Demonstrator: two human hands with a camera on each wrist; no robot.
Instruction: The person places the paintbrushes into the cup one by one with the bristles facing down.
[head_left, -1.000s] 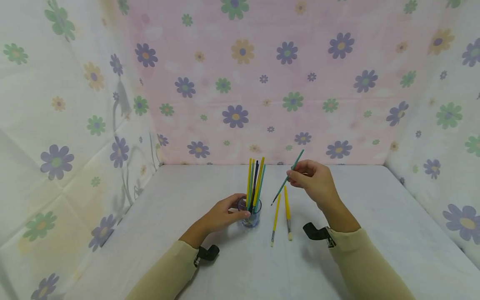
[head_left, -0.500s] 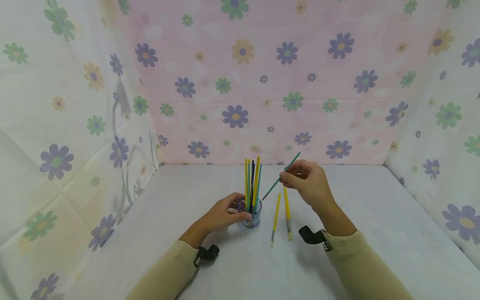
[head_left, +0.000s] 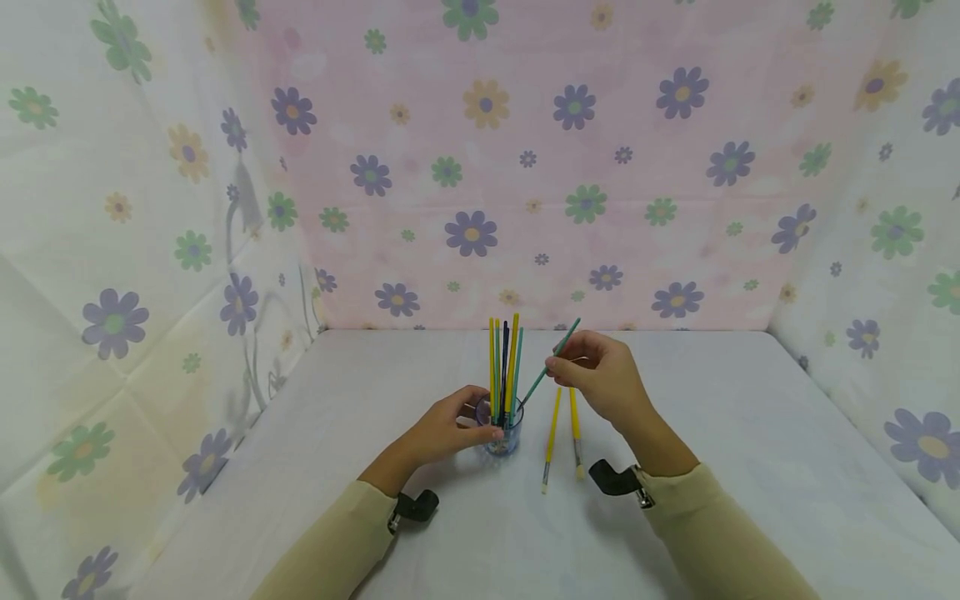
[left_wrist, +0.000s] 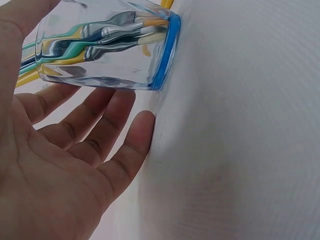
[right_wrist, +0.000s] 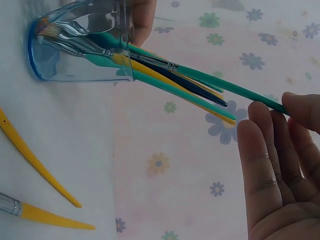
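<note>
My left hand [head_left: 442, 429] holds a clear glass [head_left: 504, 444] with a blue base that stands on the table, its thumb on the near side and its fingers round the far side. Several yellow, green and dark blue paintbrushes [head_left: 513, 362] lean in the glass, bristles down. Between thumb and fingertips, my right hand [head_left: 603, 383] pinches a green paintbrush [right_wrist: 235, 90] near the handle's end. That brush slants down to the left, its tip at the glass's mouth; its bristles are hard to make out in the right wrist view.
Right of the glass, a thin yellow paintbrush [head_left: 552, 433] and a thicker yellow paintbrush [head_left: 576, 425] lie side by side on the white-covered table [head_left: 712, 400]. A pink flowered cloth [head_left: 525, 167] hangs behind, with pale flowered cloths at both sides.
My right hand has moved left and down, bringing the green paintbrush's tip from right of the glass to its mouth. The brushes inside shifted slightly left; the left hand stays at the glass.
</note>
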